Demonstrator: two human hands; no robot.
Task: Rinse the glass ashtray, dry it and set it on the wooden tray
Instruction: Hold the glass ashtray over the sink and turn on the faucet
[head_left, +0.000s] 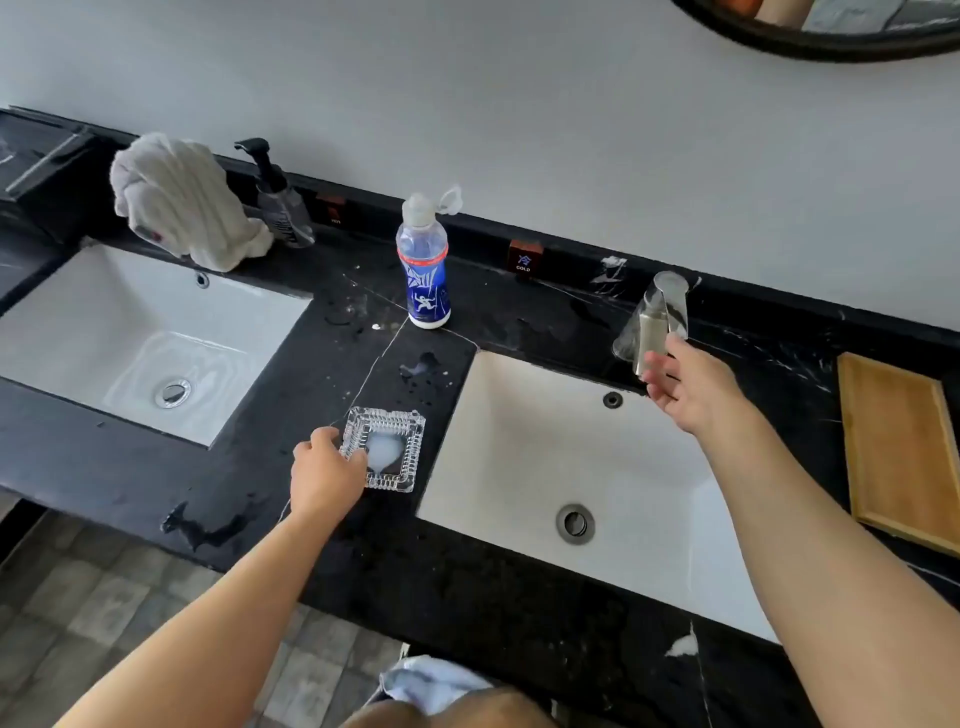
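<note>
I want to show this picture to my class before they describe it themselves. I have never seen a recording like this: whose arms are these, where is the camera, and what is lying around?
There is no machine here. The single picture comes from a camera worn on a person's head, looking down at their own bare arms. The left hand grips the edge of a glass ashtray with milky liquid in it, resting on the black counter between two white sinks. The right hand reaches to the faucet over the right sink; no water is visible. Also on the counter: a water bottle, a crumpled white towel, a pump dispenser, and the wooden tray at far right.
</note>
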